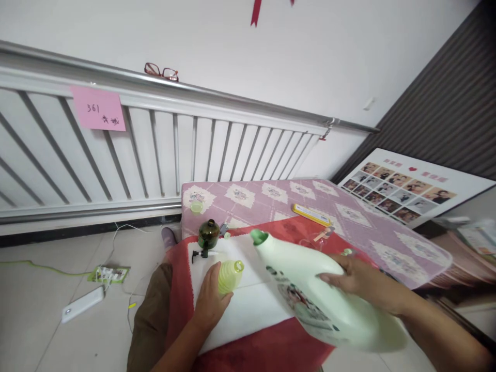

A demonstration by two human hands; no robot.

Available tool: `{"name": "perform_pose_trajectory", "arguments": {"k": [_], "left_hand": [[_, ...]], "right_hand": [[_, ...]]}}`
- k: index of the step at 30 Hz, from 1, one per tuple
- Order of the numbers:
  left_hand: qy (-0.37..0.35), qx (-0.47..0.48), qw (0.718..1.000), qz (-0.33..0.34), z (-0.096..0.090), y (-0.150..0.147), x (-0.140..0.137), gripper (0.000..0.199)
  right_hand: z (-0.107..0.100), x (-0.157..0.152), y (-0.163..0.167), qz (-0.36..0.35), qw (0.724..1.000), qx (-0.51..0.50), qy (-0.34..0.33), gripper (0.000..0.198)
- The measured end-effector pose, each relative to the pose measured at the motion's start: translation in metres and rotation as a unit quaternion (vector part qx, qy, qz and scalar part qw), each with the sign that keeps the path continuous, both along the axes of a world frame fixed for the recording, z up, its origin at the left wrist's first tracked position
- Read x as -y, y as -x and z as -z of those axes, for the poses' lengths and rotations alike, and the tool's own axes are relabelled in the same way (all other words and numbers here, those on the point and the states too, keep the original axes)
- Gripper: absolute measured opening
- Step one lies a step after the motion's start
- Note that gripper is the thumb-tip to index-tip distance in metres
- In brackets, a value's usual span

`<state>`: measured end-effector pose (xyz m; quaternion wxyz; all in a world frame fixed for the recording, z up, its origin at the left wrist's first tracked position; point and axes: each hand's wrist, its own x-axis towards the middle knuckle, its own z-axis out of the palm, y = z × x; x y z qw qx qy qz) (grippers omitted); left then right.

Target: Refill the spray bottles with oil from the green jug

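Observation:
My left hand (210,302) is wrapped around a small yellow-green ribbed bottle (230,277), whose uncapped mouth faces up. My right hand (351,279) grips the handle of a large pale green detergent jug (310,268). The jug leans to the left, its open spout above and to the right of the small bottle, apart from it. No liquid shows between the two. Behind my left hand stand a dark green round bottle (209,235) without a top and a black pump head (201,254) lying by it. A white sheet (256,305) lies beneath.
A red cloth (277,343) covers part of the table (240,195). On the table are a light green lid (197,207), a yellow-edged box (312,215) and small green caps. A radiator (201,150) runs along the wall, with glasses (160,72) above. A power strip (109,274) lies on the floor.

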<state>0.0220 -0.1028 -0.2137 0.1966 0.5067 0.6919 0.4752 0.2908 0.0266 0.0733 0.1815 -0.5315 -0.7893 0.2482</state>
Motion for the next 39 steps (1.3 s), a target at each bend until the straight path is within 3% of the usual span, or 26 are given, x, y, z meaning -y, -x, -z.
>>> {"name": "perform_pose_trajectory", "arguments": {"k": [2,3,8,14,18,22,25,27,30,31,35,39], "left_hand": [[-0.007,0.008,1.000,-0.009,0.003,-0.001,-0.001,0.082],[-0.009,0.010,1.000,-0.010,0.004,-0.001,-0.001,0.082],[-0.012,0.015,1.000,-0.008,0.007,0.001,-0.003,0.084],[-0.009,-0.002,1.000,-0.007,0.009,0.000,-0.002,0.086],[-0.006,-0.020,1.000,-0.010,0.017,0.000,-0.003,0.087],[0.007,-0.032,0.999,-0.006,0.022,0.002,-0.004,0.089],[0.017,-0.032,0.999,-0.009,0.021,0.000,-0.004,0.090],[0.020,-0.031,0.999,-0.015,0.019,-0.002,-0.004,0.090],[0.026,-0.032,0.999,-0.013,0.015,-0.005,-0.004,0.090],[0.031,-0.032,0.999,-0.012,0.014,-0.005,-0.005,0.091],[0.060,-0.030,0.998,-0.006,0.028,-0.002,-0.008,0.096],[0.077,-0.047,0.995,0.042,0.062,0.008,-0.015,0.099]], "right_hand": [[0.008,-0.007,0.001,-0.019,0.990,-0.033,0.139,0.028],[0.014,-0.011,0.003,-0.007,0.986,-0.056,0.155,0.030],[0.064,-0.032,0.020,0.110,0.974,-0.194,-0.025,0.037],[0.144,-0.039,0.045,0.180,0.946,-0.257,-0.077,0.051],[0.176,-0.028,0.048,0.189,0.943,-0.261,-0.075,0.046],[0.175,-0.010,0.034,0.195,0.944,-0.249,-0.093,0.048],[0.158,0.005,0.030,0.223,0.930,-0.222,-0.188,0.055],[0.144,0.011,0.041,0.172,0.941,-0.171,-0.236,0.040],[0.130,0.003,0.084,-0.041,0.985,-0.002,-0.169,0.024],[0.129,-0.005,0.104,-0.064,0.986,0.022,-0.152,0.022],[0.146,-0.051,0.179,-0.091,0.986,0.095,-0.104,0.015],[0.174,-0.085,0.227,-0.092,0.981,0.166,-0.049,0.031]]}}
